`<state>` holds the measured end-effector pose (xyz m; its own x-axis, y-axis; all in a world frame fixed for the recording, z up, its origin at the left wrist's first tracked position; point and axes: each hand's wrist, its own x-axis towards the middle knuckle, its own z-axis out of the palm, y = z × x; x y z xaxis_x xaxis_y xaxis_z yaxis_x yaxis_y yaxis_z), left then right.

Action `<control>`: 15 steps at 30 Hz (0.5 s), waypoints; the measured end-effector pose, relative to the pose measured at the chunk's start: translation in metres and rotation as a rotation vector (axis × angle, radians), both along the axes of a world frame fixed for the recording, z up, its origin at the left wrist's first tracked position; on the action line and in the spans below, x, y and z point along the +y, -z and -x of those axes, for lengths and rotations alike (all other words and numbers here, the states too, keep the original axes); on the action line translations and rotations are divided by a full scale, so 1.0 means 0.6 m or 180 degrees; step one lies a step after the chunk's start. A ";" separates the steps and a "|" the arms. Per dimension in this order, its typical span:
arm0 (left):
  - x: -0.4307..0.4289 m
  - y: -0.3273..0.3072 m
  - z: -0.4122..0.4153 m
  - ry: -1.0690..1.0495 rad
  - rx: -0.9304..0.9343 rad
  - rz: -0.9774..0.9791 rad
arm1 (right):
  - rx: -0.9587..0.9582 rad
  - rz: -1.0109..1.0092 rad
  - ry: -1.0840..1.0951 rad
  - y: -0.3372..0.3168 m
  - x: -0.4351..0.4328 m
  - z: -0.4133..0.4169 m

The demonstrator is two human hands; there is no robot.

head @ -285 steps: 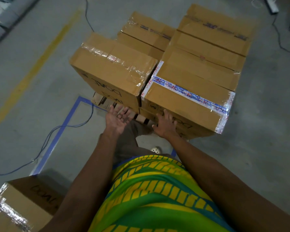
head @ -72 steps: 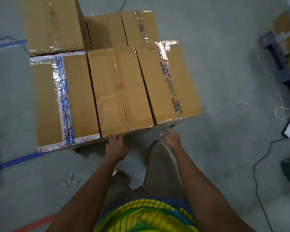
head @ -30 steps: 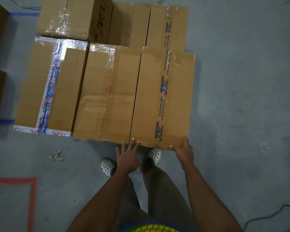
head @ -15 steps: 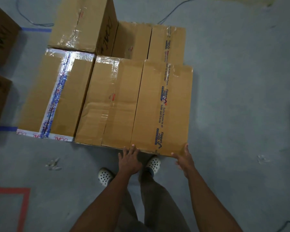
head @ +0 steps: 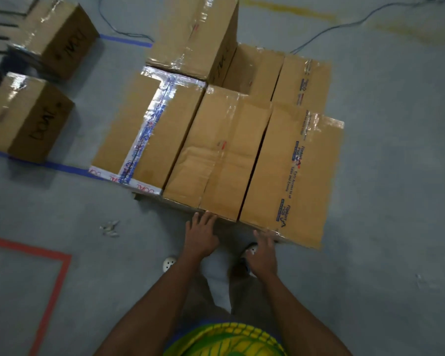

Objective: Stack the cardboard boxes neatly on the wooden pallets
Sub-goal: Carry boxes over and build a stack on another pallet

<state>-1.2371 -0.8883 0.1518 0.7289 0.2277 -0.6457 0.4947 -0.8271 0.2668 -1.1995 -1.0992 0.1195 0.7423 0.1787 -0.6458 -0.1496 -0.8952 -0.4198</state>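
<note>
Plain brown cardboard box with blue printed tape (head: 288, 173), nearest right in row on pallet, overhanging near edge beyond neighbouring creased brown box (head: 216, 155). Alignment step, by judgement. Left hand (head: 201, 237) open, fingertips at neighbour's edge; right hand (head: 263, 253) open, near overhanging box's front edge. Next: square push inward. Two loose brown boxes (head: 28, 116) waiting on grey floor (head: 396, 201), left.

The wooden pallet (head: 139, 196) is almost all hidden under the boxes; only a dark corner peeks out. The tall box (head: 193, 34) is cut off by the top edge. The right hand (head: 263, 255) is blurry. The right shoe (head: 249, 250) hides behind it. The arms run off the bottom.
</note>
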 end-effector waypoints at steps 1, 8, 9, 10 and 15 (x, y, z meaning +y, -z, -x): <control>0.020 -0.002 0.017 -0.0065 0.0043 0.0014 | 0.0020 -0.0010 -0.0200 -0.003 0.021 0.004; 0.175 -0.019 0.135 -0.0428 0.0126 0.0084 | -0.0240 0.0128 0.0049 -0.047 0.204 0.002; 0.201 -0.021 0.151 -0.0468 0.0110 0.0108 | -0.0278 0.0100 0.0113 -0.053 0.236 0.008; 0.242 -0.025 0.175 -0.0516 0.0089 0.0106 | -0.0317 0.0073 0.0148 -0.060 0.284 0.023; 0.396 -0.053 0.235 -0.0873 -0.0226 -0.0139 | -0.0328 -0.0091 0.0003 -0.086 0.469 0.051</control>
